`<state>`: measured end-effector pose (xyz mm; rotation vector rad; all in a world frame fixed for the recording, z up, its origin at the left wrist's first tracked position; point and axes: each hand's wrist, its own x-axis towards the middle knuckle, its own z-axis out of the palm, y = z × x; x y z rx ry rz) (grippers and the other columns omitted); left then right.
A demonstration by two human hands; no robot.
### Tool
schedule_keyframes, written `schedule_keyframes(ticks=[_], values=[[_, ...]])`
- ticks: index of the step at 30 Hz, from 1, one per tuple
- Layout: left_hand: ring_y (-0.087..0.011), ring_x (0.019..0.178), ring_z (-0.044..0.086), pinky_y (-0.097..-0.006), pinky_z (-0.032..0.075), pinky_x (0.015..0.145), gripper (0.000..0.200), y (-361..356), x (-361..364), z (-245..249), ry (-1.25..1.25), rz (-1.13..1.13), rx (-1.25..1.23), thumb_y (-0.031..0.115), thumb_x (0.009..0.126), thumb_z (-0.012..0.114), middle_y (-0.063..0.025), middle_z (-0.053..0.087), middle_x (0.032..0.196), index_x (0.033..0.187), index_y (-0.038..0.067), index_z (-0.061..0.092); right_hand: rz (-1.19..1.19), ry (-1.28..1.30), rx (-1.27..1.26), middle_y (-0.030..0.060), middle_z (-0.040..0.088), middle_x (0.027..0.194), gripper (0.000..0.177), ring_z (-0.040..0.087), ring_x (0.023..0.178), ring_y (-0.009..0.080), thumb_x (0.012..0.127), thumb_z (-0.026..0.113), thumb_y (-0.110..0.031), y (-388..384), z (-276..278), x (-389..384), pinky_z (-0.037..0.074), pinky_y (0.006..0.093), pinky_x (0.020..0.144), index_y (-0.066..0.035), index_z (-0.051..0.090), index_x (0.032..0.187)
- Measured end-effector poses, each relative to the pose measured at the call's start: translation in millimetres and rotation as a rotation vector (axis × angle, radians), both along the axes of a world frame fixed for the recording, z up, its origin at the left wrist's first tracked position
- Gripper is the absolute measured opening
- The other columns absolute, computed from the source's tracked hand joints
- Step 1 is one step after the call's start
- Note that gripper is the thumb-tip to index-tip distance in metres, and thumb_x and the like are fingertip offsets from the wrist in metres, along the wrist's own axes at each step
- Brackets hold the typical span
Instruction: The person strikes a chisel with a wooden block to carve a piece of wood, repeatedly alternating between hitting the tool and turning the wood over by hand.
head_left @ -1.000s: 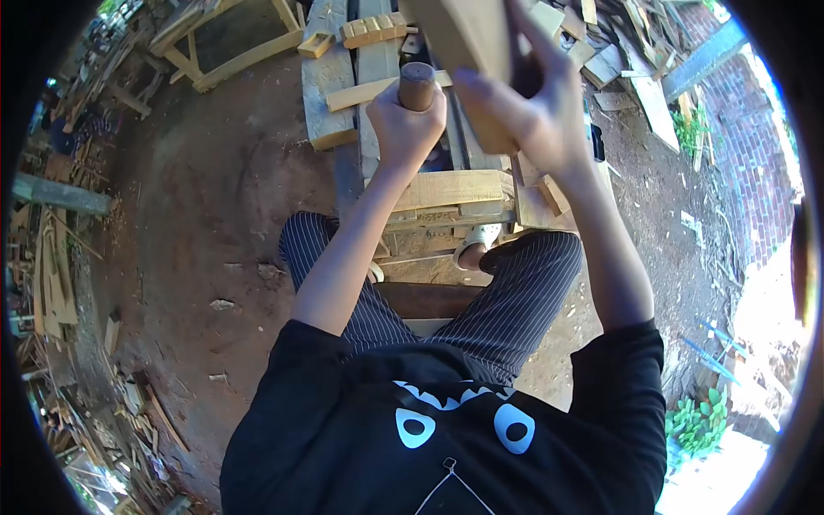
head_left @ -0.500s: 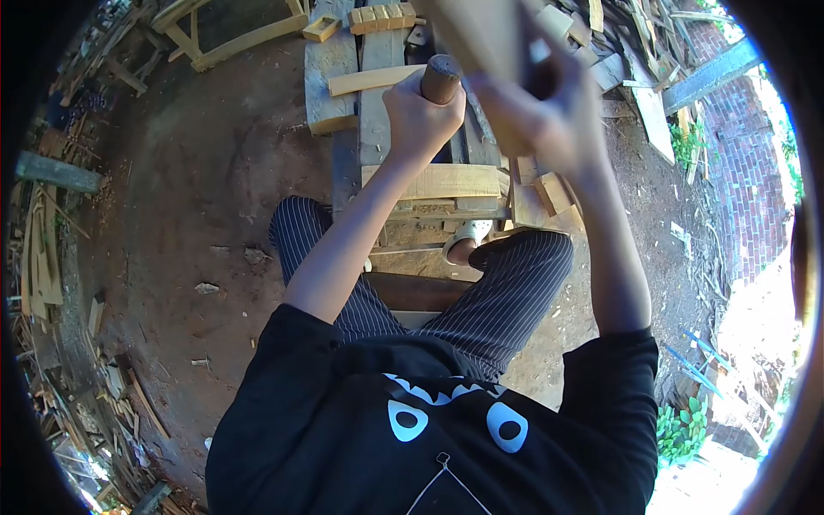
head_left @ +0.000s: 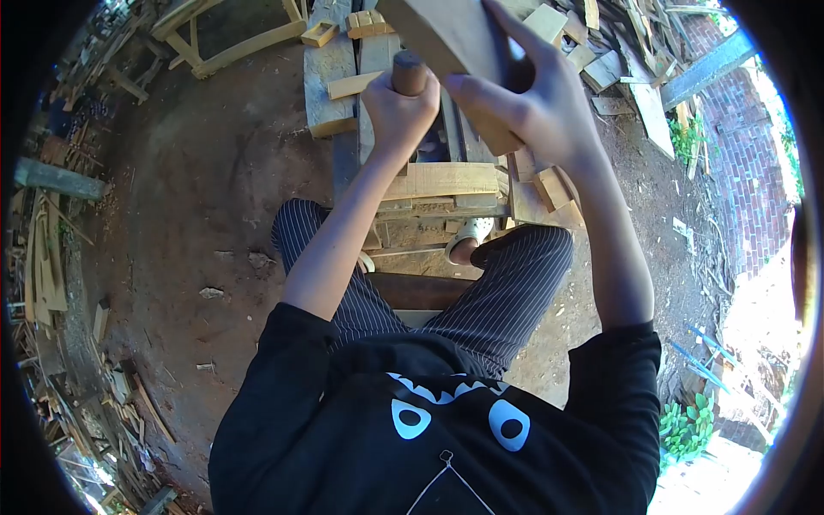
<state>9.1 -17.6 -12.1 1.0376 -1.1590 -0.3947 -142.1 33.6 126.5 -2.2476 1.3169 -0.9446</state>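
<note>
Firstly, one small open rectangular box of pale wood (head_left: pixel 319 33) sits at the far left part of a bench made from long, weathered grey planks (head_left: pixel 331 86); its inside is too small for telling what it contains. Beside this box lies a pale notched wooden block (head_left: pixel 369 24), and a flat pale wooden strip (head_left: pixel 350 86) rests across the planks, partly hidden by the left hand (head_left: pixel 398 118). A thick, slightly curved pale wooden piece (head_left: pixel 442 181) lies across the near end, and to its right a small block of light wood (head_left: pixel 552 189) rests on a flat wooden board (head_left: pixel 530 202). Around the bench there is a brown earth floor (head_left: pixel 197 180), with wood scraps heaped along the left side (head_left: pixel 47 257) and a surface of red bricks (head_left: pixel 740 167) on the right. The left hand is closed in a fist around a round brown wooden handle (head_left: pixel 409 74), whose top end rises above the thumb while the lower part is covered. The right hand (head_left: pixel 547 112) clamps a thick brown wooden block (head_left: pixel 455 39) between thumb and fingers. This block is held tilted above the bench, just beside the handle; its faces look flat, its edges straight, and the picture's upper border cuts it.
</note>
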Motion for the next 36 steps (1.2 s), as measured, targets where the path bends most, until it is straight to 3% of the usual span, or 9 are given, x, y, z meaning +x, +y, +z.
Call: schedule_keyframes(ticks=[5, 8, 14, 21, 25, 30, 36], values=[[-0.0143, 0.047, 0.058, -0.0324, 0.043, 0.049, 0.027, -29, 29, -7, 0.165, 0.011, 0.113, 0.015, 0.075, 0.069, -0.006, 0.06, 0.051, 0.056, 0.001, 0.057, 0.03, -0.218, 0.087, 0.0244, 0.061, 0.116, 0.101, 0.062, 0.104, 0.0248, 0.066, 0.078, -0.041, 11, 25, -2, 0.047, 0.0314, 0.09, 0.011, 0.035, 0.141], [-0.0135, 0.047, 0.058, -0.032, 0.044, 0.049, 0.026, -32, 34, -9, 0.181, -0.013, 0.117, 0.014, 0.075, 0.069, -0.006, 0.06, 0.052, 0.057, 0.001, 0.057, -0.039, -0.13, -0.021, 0.0236, 0.062, 0.115, 0.101, 0.063, 0.1, 0.0238, 0.067, 0.078, -0.041, 45, 47, 15, 0.047, 0.0304, 0.089, 0.012, 0.034, 0.141], [-0.0125, 0.045, 0.056, -0.0313, 0.043, 0.047, 0.027, -17, 19, 0, 0.05, 0.03, 0.095, 0.015, 0.077, 0.07, -0.006, 0.059, 0.05, 0.057, 0.001, 0.057, -0.018, -0.271, 0.191, 0.0229, 0.063, 0.114, 0.099, 0.064, 0.099, 0.022, 0.068, 0.078, -0.039, 11, 24, -4, 0.048, 0.0295, 0.087, 0.011, 0.035, 0.142], [-0.0132, 0.046, 0.058, -0.0309, 0.044, 0.047, 0.027, -5, 6, 8, -0.066, 0.06, 0.018, 0.015, 0.077, 0.069, -0.0078, 0.06, 0.051, 0.057, 0.001, 0.057, 0.013, -0.226, 0.078, 0.0231, 0.062, 0.115, 0.098, 0.064, 0.098, 0.023, 0.068, 0.077, -0.039, 2, 11, -12, 0.049, 0.0303, 0.086, 0.01, 0.036, 0.142], [-0.013, 0.046, 0.058, -0.031, 0.044, 0.047, 0.026, -2, 0, 9, -0.074, 0.028, 0.008, 0.014, 0.077, 0.069, -0.0081, 0.06, 0.051, 0.058, 0.0, 0.057, -0.026, -0.226, 0.191, 0.0236, 0.062, 0.116, 0.098, 0.064, 0.099, 0.0238, 0.068, 0.077, -0.04, 15, 25, -7, 0.049, 0.0311, 0.087, 0.009, 0.036, 0.142], [-0.0123, 0.046, 0.057, -0.0304, 0.043, 0.047, 0.025, 1, -1, 8, -0.082, 0.0, -0.007, 0.013, 0.078, 0.069, -0.0074, 0.058, 0.05, 0.059, 0.001, 0.057, -0.032, -0.107, 0.015, 0.0247, 0.062, 0.117, 0.099, 0.065, 0.099, 0.0248, 0.066, 0.075, -0.042, 35, 34, 3, 0.05, 0.0322, 0.086, 0.007, 0.036, 0.142], [-0.0121, 0.045, 0.055, -0.0303, 0.042, 0.046, 0.027, 3, 1, 6, -0.067, 0.005, -0.017, 0.012, 0.078, 0.069, -0.0071, 0.056, 0.049, 0.058, 0.0, 0.055, -0.043, -0.161, 0.157, 0.0254, 0.062, 0.118, 0.099, 0.065, 0.1, 0.0263, 0.065, 0.074, -0.045, 8, 15, -10, 0.049, 0.0329, 0.087, 0.005, 0.038, 0.143]])
